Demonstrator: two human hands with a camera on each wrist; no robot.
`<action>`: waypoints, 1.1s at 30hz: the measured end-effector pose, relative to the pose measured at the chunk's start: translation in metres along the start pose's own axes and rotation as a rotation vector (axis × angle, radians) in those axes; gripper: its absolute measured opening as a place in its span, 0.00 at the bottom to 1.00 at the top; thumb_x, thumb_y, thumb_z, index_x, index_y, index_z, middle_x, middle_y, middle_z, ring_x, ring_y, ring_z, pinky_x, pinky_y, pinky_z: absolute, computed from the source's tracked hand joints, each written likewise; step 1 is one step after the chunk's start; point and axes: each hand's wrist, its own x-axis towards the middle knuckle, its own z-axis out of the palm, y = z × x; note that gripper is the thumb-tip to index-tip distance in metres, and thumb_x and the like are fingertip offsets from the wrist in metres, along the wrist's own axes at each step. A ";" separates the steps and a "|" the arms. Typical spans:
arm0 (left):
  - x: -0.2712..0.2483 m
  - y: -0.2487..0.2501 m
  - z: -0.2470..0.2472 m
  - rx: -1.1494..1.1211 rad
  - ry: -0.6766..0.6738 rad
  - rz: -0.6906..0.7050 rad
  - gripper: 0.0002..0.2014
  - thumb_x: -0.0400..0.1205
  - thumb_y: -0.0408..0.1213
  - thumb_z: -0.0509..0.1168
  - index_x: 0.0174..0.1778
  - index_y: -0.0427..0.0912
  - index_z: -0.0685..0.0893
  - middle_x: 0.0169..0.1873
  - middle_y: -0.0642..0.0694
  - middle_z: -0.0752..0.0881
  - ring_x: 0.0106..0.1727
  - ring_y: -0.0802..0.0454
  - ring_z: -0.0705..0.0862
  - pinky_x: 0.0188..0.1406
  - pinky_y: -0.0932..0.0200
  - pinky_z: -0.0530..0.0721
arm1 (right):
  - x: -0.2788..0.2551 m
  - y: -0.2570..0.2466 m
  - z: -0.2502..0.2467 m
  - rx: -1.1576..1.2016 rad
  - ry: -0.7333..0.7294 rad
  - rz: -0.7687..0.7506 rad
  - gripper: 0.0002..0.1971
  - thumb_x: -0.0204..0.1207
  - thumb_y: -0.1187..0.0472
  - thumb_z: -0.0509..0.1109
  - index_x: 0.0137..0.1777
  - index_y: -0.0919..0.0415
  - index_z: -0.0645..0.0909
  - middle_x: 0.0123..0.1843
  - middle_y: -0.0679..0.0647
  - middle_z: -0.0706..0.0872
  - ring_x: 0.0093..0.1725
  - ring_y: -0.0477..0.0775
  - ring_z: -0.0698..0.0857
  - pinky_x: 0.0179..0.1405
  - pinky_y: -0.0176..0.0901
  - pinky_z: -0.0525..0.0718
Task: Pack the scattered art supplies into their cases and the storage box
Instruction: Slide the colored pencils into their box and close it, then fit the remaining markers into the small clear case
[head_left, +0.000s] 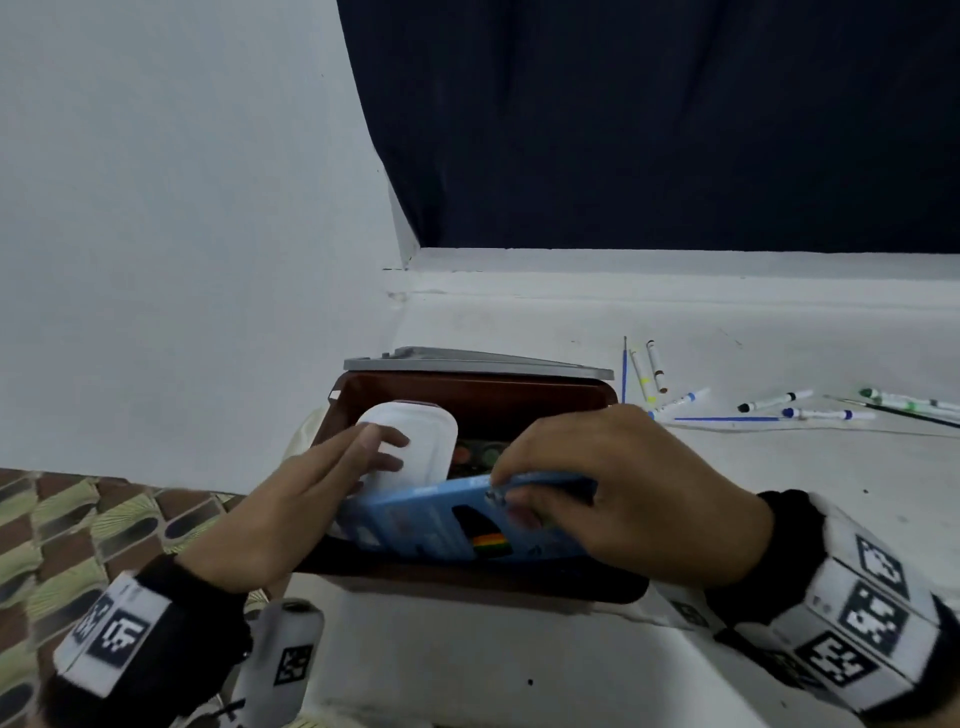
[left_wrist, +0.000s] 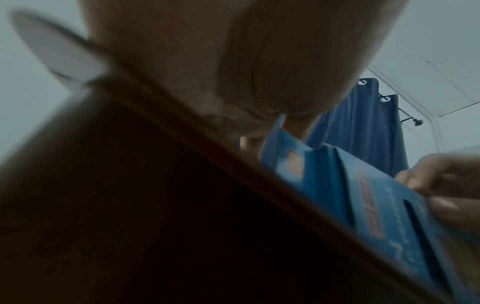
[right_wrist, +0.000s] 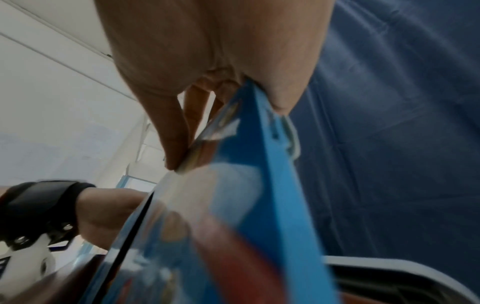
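The dark brown rectangular storage box (head_left: 519, 400) sits open on the pale counter (head_left: 675, 519), close to the white wall at the left, with its grey lid (head_left: 478, 359) lying flat just behind the far rim. A flat light-blue cardboard crayon case (head_left: 447, 525) stands tilted inside the box against its near wall, its upper edge above the rim. The right hand (head_left: 623, 483) grasps that upper edge, thumb on the near face and fingers curled over the top. The left hand (head_left: 291, 499) has straight fingers resting against a white rounded plastic case (head_left: 421, 441) that stands upright in the left part of the box; this grip is released, only touching. Between the two cases a strip of round paint pans (head_left: 478, 453) shows at the box floor, the only open room left there. To the right, well apart from the box, loose white markers and thin brushes (head_left: 769, 405) lie scattered on the counter.

The right wrist view alone shows the thumb pinching the blue case's face (right_wrist: 285, 195). The left wrist view shows the box's brown outer wall (left_wrist: 182, 205), blurred, and a blue curtain (left_wrist: 363, 123) beyond.
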 end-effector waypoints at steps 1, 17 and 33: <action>-0.002 0.003 0.000 0.045 -0.050 0.038 0.26 0.82 0.70 0.48 0.61 0.63 0.83 0.57 0.58 0.88 0.64 0.60 0.83 0.69 0.49 0.79 | 0.002 -0.003 0.004 -0.005 -0.034 -0.016 0.04 0.77 0.61 0.73 0.50 0.54 0.87 0.47 0.43 0.89 0.46 0.44 0.86 0.44 0.47 0.83; -0.004 -0.009 0.026 0.682 -0.041 0.266 0.32 0.74 0.78 0.45 0.57 0.60 0.80 0.58 0.65 0.77 0.43 0.61 0.84 0.40 0.65 0.81 | 0.000 0.021 0.034 0.259 -0.468 0.241 0.10 0.80 0.61 0.71 0.60 0.52 0.85 0.50 0.38 0.87 0.49 0.29 0.81 0.50 0.25 0.74; -0.004 0.019 0.063 0.516 0.148 0.298 0.17 0.76 0.60 0.65 0.55 0.56 0.80 0.53 0.58 0.79 0.52 0.54 0.79 0.48 0.51 0.82 | -0.035 0.023 0.030 0.160 -0.211 0.192 0.10 0.78 0.62 0.74 0.58 0.61 0.88 0.52 0.52 0.91 0.52 0.48 0.87 0.53 0.38 0.82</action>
